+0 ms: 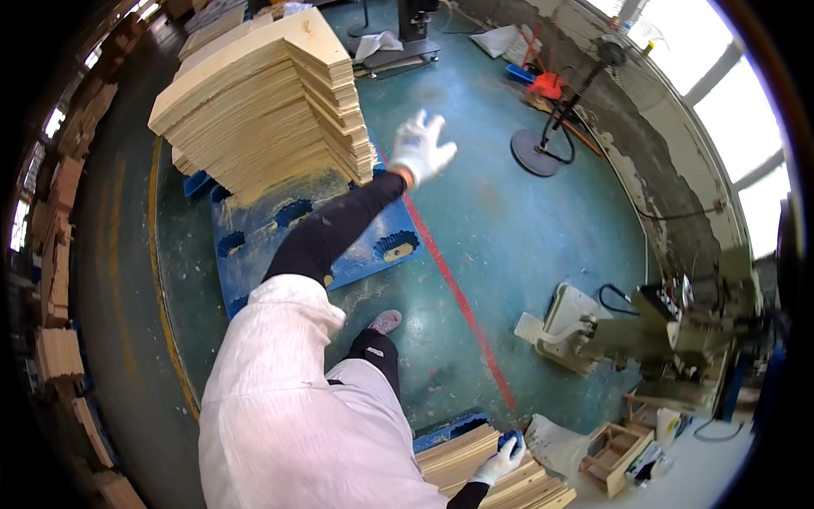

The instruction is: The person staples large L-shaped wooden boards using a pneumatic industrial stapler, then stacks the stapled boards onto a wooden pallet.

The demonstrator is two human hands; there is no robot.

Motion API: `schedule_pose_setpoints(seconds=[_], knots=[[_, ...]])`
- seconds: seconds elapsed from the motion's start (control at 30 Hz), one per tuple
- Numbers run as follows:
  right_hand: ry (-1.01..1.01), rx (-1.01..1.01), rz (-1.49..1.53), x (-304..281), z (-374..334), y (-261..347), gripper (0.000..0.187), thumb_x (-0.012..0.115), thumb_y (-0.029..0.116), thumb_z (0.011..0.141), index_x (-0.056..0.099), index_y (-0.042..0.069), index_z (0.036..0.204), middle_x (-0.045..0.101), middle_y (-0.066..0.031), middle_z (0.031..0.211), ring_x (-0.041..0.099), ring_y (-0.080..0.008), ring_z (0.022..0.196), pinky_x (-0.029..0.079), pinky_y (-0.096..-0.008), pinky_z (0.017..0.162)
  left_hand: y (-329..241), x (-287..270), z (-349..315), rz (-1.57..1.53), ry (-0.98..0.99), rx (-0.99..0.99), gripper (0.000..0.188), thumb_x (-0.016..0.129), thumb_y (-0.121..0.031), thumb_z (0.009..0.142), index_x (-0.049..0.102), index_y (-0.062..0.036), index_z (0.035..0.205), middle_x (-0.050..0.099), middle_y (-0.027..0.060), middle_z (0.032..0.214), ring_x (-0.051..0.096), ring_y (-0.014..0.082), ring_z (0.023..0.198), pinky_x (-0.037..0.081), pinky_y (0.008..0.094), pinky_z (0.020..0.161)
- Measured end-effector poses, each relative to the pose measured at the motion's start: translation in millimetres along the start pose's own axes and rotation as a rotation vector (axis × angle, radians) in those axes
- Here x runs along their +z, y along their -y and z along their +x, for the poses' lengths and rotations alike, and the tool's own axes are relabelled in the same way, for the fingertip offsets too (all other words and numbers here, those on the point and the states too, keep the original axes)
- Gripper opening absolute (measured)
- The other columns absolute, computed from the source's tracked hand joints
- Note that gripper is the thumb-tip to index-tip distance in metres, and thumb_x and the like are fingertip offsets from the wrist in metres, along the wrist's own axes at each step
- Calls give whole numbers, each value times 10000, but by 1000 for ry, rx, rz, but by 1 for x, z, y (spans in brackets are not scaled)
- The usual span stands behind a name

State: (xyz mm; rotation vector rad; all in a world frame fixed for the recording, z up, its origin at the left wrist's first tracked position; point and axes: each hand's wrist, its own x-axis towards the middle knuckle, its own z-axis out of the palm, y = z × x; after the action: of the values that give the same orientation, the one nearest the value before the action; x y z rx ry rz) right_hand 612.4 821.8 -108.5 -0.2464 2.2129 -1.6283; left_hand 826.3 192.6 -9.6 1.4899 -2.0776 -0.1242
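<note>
My left hand (421, 148), in a white glove, is stretched out over the green floor just right of a tall stack of pale wooden boards (246, 110). Its fingers are spread, slightly blurred, and nothing is in them. That stack stands on a blue plastic pallet (348, 225) dusted with sawdust. At the lower edge, my right hand (500, 463), also in a white glove, is over a lower pile of wooden boards (462, 462). Its fingers look curled around a dark blue patch, which may be the glove's own coating; whatever they grip is hidden.
A blue pallet (454, 431) shows beside the lower pile. At right stands a machine (670, 339) with a pedal base; near it are a white sack (555, 445) and a wooden frame (615, 458). A round-based stand (536, 153) is farther off. A red line (462, 301) crosses the floor.
</note>
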Motion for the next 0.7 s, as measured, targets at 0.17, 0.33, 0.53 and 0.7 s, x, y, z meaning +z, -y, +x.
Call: schedule_pose_setpoints(seconds=[0.17, 0.33, 0.53, 0.7], knots=[[373, -28, -282, 133, 28, 43, 233, 580, 80, 1010, 626, -39, 1205, 664, -74, 1090, 623, -150, 942, 521, -292, 865, 197, -25, 164, 419, -109, -395, 890, 634, -669, 835, 410, -165, 1533, 274, 270, 1616, 240, 485, 1492, 222, 566, 1206], [501, 134, -299, 194, 38, 52, 236, 603, 42, 985, 636, -42, 1202, 681, -87, 1111, 644, -155, 984, 526, -299, 904, 258, -39, 231, 410, 28, -579, 919, 606, -701, 851, 349, -194, 1574, 151, 231, 1667, 139, 589, 1482, 223, 653, 1173], [623, 141, -224, 284, 60, 110, 234, 591, 51, 1001, 628, -46, 1211, 686, -83, 1098, 642, -148, 987, 520, -292, 903, 271, -19, 237, 361, 92, -528, 625, 515, -468, 951, 402, -299, 1543, 209, 209, 1662, 130, 621, 1463, 264, 726, 1126], [843, 55, -59, 408, 82, 163, 241, 602, 69, 1005, 627, -40, 1218, 686, -57, 1075, 639, -116, 940, 521, -271, 860, 273, -52, 151, 330, 33, -430, 440, 516, -438, 982, 603, -304, 1393, 294, 245, 1622, 165, 554, 1491, 240, 643, 1179]])
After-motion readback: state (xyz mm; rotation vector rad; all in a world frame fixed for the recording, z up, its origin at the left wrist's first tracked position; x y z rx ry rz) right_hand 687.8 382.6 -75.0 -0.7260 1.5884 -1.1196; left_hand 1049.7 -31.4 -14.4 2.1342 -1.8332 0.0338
